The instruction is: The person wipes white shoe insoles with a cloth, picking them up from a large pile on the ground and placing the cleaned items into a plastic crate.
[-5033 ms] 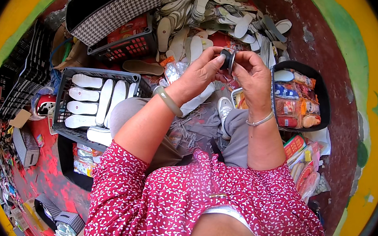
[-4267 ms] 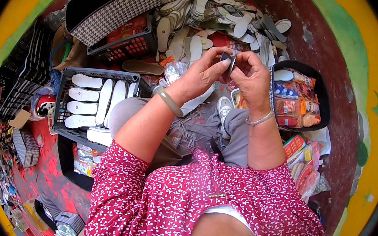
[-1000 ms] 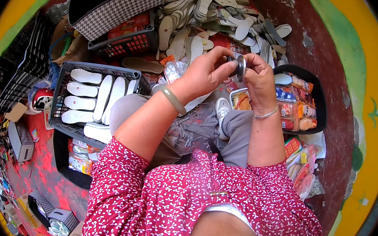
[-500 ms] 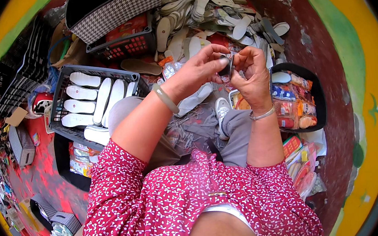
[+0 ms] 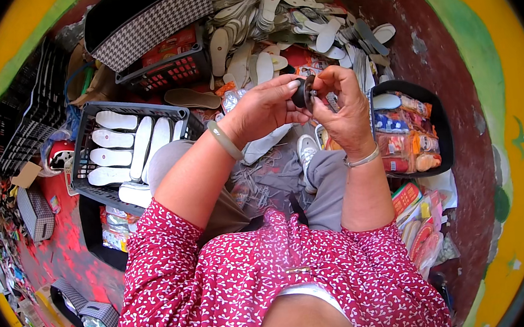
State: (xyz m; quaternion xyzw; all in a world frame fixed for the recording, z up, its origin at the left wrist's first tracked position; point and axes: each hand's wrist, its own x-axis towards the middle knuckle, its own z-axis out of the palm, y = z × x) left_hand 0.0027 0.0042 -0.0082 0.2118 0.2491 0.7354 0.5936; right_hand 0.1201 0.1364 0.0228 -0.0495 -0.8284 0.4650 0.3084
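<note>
My left hand (image 5: 267, 107) and my right hand (image 5: 345, 114) meet in front of me, above my knees. Between them is a small dark round piece (image 5: 299, 95) with a brownish disc-like rim; its exact kind I cannot make out. The left thumb and fingers close on its left side. Opposite, my right thumb and bent fingers pinch its rim. Beyond the hands lies a heap of insoles (image 5: 271, 9). To the left, white insoles (image 5: 143, 147) lie in rows in a dark plastic crate (image 5: 110, 205).
A houndstooth box (image 5: 155, 25) rests on another crate (image 5: 166, 74) at the far left. Stacked black crates (image 5: 27, 115) stand at the left wall. Right of my hands, a black bin (image 5: 442, 135) holds packaged goods. Scraps (image 5: 264, 182) litter the floor between my legs.
Both hands have shifted slightly left and down. The dark piece has turned, showing more of its round rim. My left fingers now sit lower along it.
</note>
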